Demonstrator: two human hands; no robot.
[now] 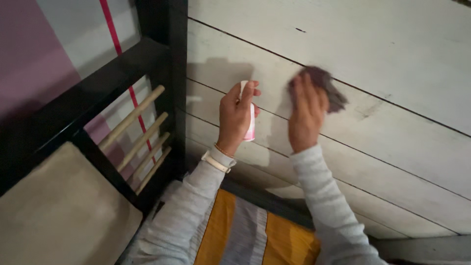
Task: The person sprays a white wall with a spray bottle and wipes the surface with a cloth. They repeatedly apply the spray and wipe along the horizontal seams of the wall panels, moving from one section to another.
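My left hand (235, 117) grips a small white and pink spray bottle (249, 125), held upright close to the white plank wall (392, 59), with a finger over its top. My right hand (306, 115) presses a dark grey cloth (327, 87) flat against the wall, a little right of and above the bottle. The cloth is blurred. Both arms wear light grey sleeves, and a pale watch strap (216, 159) sits on the left wrist.
A black bed frame post (169, 73) with pale wooden rungs (142, 132) stands left of the wall. A beige cushion (64, 211) lies at lower left. An orange and grey striped fabric (245, 235) lies below my arms.
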